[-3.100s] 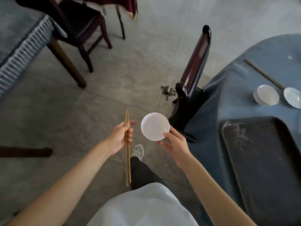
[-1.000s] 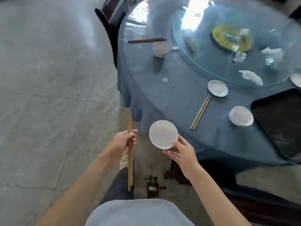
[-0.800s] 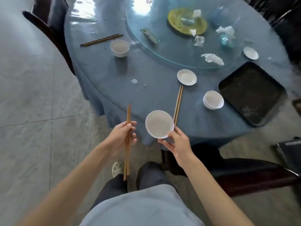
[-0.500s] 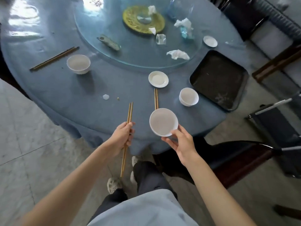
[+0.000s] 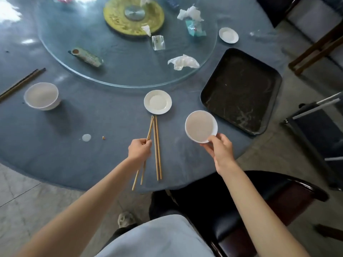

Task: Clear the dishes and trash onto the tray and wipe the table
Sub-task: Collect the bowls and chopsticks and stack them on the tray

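- The left hand [image 5: 139, 149] pinches a pair of chopsticks [image 5: 143, 160] near their upper third. Their long axis runs from the table's [image 5: 55, 154] near edge up and slightly right, with the far tips toward the small saucer [image 5: 157, 102].
- A second pair of chopsticks [image 5: 157, 145] lies on the table just to the right, running almost straight away from the near edge; the far tips of both pairs nearly meet below the saucer.
- The right hand [image 5: 219, 149] grips a white bowl [image 5: 201, 126] by its near rim, tilted, above the table near the tray's [image 5: 241, 86] left edge.
- Risk: the held pair is pinched off-centre, so the long lower ends may swing or slip out if the hand reaches for the lying pair.
- Risk: a rim-only hold on the tilted bowl looks weak; it may rotate out and strike the table or the tray's edge.
- The tray, by the table's right edge, holds nothing yet.
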